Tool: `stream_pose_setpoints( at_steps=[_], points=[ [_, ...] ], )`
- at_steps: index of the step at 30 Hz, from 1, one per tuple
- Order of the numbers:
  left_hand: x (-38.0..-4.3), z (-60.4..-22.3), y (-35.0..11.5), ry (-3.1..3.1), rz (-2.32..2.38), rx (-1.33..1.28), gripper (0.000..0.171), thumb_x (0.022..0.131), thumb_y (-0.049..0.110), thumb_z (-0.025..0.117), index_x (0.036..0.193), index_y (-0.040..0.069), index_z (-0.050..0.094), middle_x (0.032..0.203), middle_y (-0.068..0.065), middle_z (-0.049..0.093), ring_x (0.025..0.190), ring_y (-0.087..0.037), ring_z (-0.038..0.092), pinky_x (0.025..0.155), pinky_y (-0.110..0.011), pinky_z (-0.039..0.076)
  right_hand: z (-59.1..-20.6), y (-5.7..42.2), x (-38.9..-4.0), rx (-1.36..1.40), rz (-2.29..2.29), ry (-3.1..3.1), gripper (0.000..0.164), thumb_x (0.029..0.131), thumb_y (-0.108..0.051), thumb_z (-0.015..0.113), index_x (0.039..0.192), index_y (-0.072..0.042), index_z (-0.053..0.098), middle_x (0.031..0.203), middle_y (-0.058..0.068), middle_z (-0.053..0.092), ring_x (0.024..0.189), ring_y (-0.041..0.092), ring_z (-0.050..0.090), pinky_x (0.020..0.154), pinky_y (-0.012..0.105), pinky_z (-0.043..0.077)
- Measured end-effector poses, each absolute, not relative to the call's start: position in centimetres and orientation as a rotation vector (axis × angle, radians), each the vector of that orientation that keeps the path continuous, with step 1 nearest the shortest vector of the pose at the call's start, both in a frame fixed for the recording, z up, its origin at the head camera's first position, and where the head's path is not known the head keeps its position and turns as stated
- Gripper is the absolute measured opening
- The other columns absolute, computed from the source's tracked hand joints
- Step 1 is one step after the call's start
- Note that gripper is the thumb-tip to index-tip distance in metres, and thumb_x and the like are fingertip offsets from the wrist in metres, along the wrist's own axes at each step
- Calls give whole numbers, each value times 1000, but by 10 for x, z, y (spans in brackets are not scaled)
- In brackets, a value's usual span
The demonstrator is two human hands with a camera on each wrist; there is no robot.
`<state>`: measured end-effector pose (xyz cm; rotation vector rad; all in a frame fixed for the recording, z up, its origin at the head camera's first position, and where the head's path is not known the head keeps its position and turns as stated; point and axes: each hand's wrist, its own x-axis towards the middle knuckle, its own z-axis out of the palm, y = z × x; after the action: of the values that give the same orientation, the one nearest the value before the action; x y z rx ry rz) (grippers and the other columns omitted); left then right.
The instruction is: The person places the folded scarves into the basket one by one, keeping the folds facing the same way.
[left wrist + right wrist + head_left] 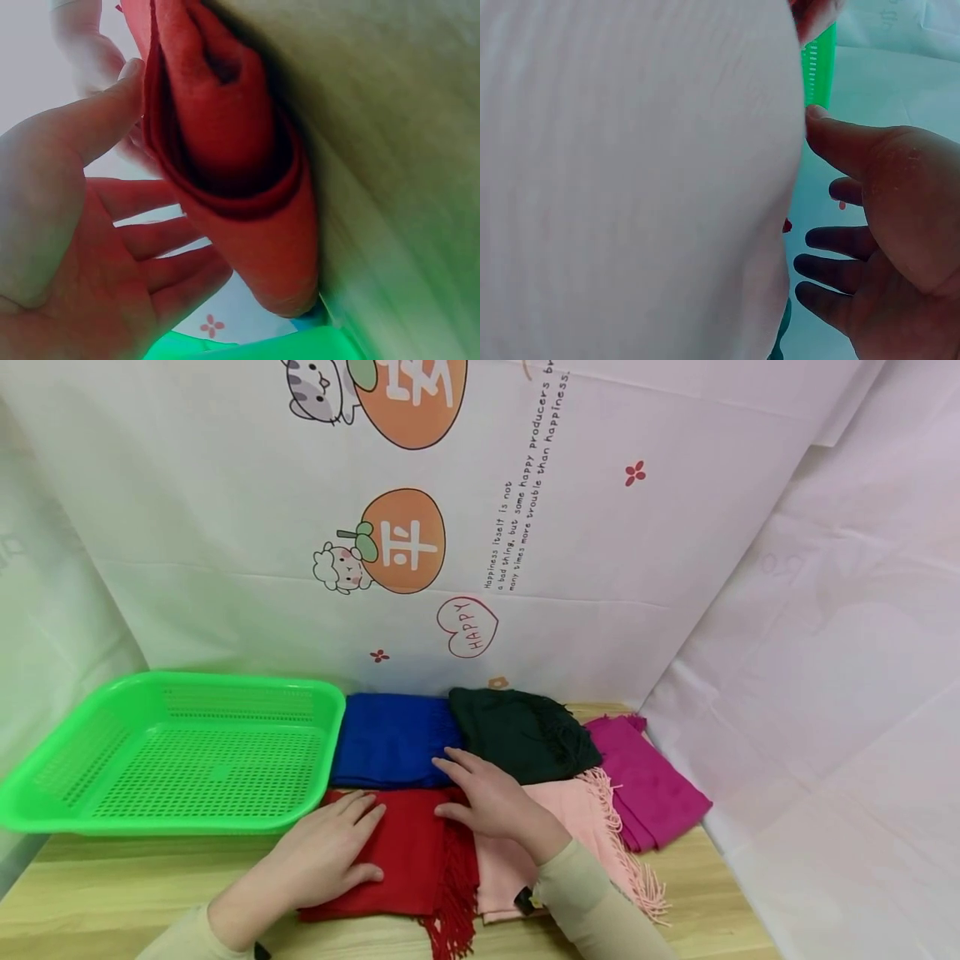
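Observation:
A folded red scarf (401,860) with a fringe on its right side lies at the front of the table in the head view. My left hand (326,852) rests on its left part, fingers spread and nearly straight. In the left wrist view the rolled layers of the red scarf (232,135) show beside the extended fingers of that hand (112,217). My right hand (495,797) is over the line where the red scarf meets a pink fringed scarf (510,868), its fingertips near a blue scarf (397,735). Loosely extended fingers of the right hand (870,247) show in the right wrist view.
A green plastic basket (326,760) with a perforated bottom stands at the left. Behind my right hand lies a folded dark green scarf (510,731), and a magenta scarf (648,781) is at the far right. White printed cloth (562,635) hangs behind the wooden table (142,893).

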<state>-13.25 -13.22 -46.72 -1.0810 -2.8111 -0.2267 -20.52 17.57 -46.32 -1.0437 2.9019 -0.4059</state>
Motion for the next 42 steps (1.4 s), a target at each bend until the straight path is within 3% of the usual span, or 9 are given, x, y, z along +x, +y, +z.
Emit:
stream_pose_setpoints(
  at_steps=[10, 18, 27, 36, 42],
  points=[
    [-130, -471, -136, -2833, -211, -1062, 83, 96, 56, 85, 148, -6, 65, 154, -28, 61, 145, -49, 56, 117, -57, 51, -470, 173, -203, -1046, -381, 2879, 75, 109, -50, 70, 172, -17, 44, 178, 13, 38, 160, 34, 43, 126, 53, 43],
    [-126, -474, -142, -2866, -237, -1008, 84, 94, 55, 87, 147, -7, 66, 154, -28, 60, 146, -50, 54, 116, -58, 52, -478, 172, -204, -1084, -308, 2881, 72, 109, -52, 70, 168, -15, 51, 170, 10, 51, 155, 30, 50, 125, 47, 45],
    [-118, -478, -151, -2903, -243, -946, 86, 94, 56, 87, 148, -7, 65, 159, -29, 57, 150, -50, 51, 113, -60, 54, -480, 171, -203, -1117, -272, 2870, 72, 108, -55, 70, 164, -11, 56, 167, 12, 53, 155, 30, 51, 125, 45, 44],
    [-114, -479, -153, -2902, -214, -889, 88, 94, 57, 86, 147, -10, 65, 158, -32, 57, 149, -50, 53, 114, -59, 53, -481, 171, -201, -1132, -214, 2888, 71, 108, -54, 71, 159, -7, 61, 163, 12, 57, 152, 29, 54, 124, 42, 46],
    [-112, -476, -153, -2903, -181, -833, 88, 93, 56, 87, 145, -11, 66, 156, -32, 59, 141, -47, 62, 105, -55, 60, -479, 172, -200, -1187, -178, 2904, 66, 108, -54, 71, 153, -6, 66, 160, 13, 59, 149, 30, 56, 122, 42, 49]
  ],
)
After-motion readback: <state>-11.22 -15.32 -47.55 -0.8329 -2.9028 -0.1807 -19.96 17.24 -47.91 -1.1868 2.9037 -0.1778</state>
